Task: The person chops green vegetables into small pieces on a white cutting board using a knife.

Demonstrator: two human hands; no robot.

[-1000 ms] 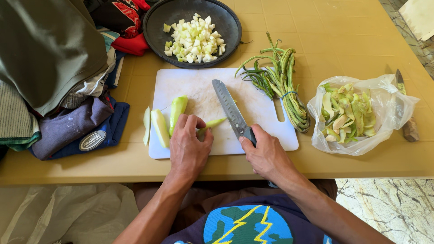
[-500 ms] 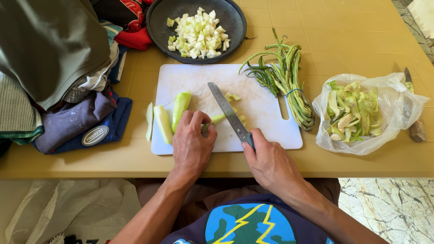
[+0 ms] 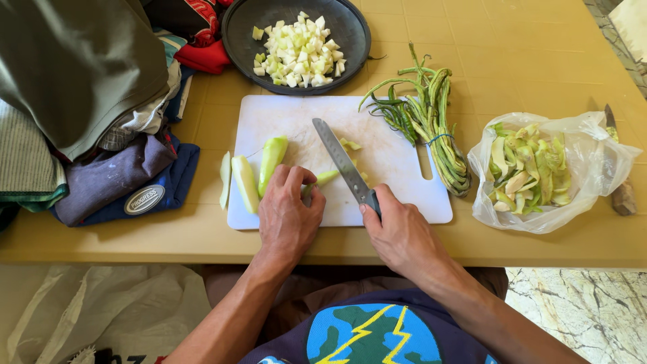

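My left hand (image 3: 286, 216) presses a pale green vegetable strip (image 3: 322, 179) down on the white cutting board (image 3: 391, 202). My right hand (image 3: 397, 232) grips the dark handle of a kitchen knife (image 3: 340, 162), whose blade lies across the strip's far end. A few cut pieces (image 3: 350, 144) lie just right of the blade. Three more peeled green wedges (image 3: 253, 175) rest at the board's left edge. Behind the board stands a black bowl (image 3: 350, 40) with diced white-green cubes (image 3: 296, 50).
A tied bunch of long green beans (image 3: 431, 118) lies on the board's right corner. A clear plastic bag of peelings (image 3: 532, 168) sits further right, with a second knife (image 3: 617, 162) beyond it. Folded clothes (image 3: 81, 114) pile up on the left of the tan table (image 3: 526, 54).
The knife has chopped along the strip, leaving cut pieces to the right of the blade. The strip under my left hand is shorter, and the blade now sits closer to my fingers.
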